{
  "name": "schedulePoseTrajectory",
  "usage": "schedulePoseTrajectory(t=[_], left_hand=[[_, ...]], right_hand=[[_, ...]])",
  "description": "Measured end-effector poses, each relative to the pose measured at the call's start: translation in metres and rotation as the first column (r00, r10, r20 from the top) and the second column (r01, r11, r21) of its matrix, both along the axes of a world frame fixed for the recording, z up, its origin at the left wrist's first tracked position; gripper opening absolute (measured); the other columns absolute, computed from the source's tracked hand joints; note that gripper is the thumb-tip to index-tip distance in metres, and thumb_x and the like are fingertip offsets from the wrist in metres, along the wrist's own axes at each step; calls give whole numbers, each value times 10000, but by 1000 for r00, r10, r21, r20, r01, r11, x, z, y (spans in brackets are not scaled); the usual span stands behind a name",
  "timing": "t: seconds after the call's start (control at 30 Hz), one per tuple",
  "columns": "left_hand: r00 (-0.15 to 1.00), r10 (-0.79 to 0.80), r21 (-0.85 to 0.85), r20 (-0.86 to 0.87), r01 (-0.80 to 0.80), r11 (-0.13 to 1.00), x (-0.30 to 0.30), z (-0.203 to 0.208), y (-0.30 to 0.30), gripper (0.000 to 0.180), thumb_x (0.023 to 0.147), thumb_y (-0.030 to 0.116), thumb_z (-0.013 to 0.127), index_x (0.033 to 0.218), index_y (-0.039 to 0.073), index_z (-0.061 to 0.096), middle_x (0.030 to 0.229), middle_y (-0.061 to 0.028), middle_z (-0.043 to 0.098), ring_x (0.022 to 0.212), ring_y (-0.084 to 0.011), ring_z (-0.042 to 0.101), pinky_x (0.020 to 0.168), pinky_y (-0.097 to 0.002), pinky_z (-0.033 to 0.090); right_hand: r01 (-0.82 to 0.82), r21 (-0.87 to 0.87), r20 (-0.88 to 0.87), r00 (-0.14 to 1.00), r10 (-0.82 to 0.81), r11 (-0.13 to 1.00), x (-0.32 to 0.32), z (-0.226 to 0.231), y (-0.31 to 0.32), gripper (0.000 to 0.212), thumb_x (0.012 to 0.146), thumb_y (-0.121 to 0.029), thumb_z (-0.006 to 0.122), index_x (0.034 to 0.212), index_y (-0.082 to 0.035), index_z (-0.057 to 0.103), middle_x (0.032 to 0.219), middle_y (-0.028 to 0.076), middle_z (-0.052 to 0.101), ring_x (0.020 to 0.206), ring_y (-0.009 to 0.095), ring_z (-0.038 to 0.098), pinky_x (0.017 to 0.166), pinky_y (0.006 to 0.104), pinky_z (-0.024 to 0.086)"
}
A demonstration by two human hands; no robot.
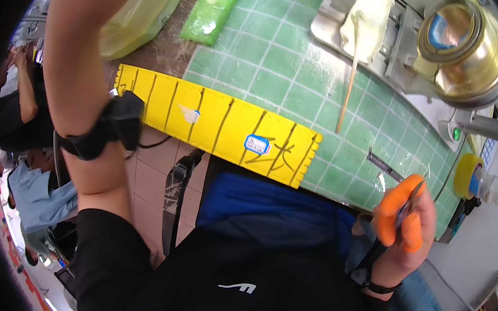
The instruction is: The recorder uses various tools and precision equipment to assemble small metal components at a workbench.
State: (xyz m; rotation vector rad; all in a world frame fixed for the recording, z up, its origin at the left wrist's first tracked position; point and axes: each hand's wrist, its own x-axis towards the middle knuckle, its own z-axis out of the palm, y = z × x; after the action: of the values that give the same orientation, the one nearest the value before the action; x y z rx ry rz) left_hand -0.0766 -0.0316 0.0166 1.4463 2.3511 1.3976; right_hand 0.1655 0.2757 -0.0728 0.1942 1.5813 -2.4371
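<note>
Beside the yellow strip's [216,123] right end, the right hand [405,228] has its fingers clamped on orange-handled scissors [397,213], blades probably pointing up-left; left hand unseen.

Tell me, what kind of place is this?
Probably a sewing or garment workshop: a green gridded cutting mat covers the bench, a metal machine stands at its far edge, and the right hand holds orange-handled scissors.
</note>
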Motion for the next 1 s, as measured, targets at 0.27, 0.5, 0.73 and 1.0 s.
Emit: schedulePoseTrajectory(t=[0.27, 0.5, 0.73, 1.0], left_hand=[[790, 124, -493, -600, -488, 720, -22, -93, -37, 260, 964, 84, 501, 1109, -45, 674, 1055, -203, 706, 969, -388, 676, 875, -437, 531], [838, 197, -668, -509, -529, 524, -25, -84, -29, 145, 934, 81, 509, 930, -20, 613, 942, -213, 676, 941, -386, 683, 835, -453, 531], [713, 306, -299, -631, -587, 753, 17, -18, -17, 262, 898, 73, 664, 1142, -15, 705, 1034, -181, 729, 949, -325, 688, 862, -401, 531], [769, 98, -385, -631, -421, 822, 7, -24, 44, 489, 872, 99, 712, 1331, -17, 591, 1225, -168, 641, 1073, -271, 648, 923, -373, 501]], right_hand=[[171, 964, -156, 984, -86, 202, -21, -7, 29, 216, 985, -96, 673, 1167, 16, 649, 1014, 88, 679, 851, 130, 622, 790, 266, 502], [188, 975, -186, 982, -28, 120, -29, -21, 36, 243, 930, 26, 665, 1169, -10, 688, 1048, 128, 684, 957, 220, 682, 885, 333, 534], [90, 990, -95, 995, 41, 107, -31, -10, 28, 335, 859, 8, 731, 1190, -27, 689, 1104, 161, 613, 1006, 330, 637, 889, 382, 522], [168, 898, -309, 900, 309, 407, -74, 21, -14, 413, 863, -104, 780, 1260, -52, 679, 1003, 126, 674, 867, 272, 662, 817, 364, 507]])
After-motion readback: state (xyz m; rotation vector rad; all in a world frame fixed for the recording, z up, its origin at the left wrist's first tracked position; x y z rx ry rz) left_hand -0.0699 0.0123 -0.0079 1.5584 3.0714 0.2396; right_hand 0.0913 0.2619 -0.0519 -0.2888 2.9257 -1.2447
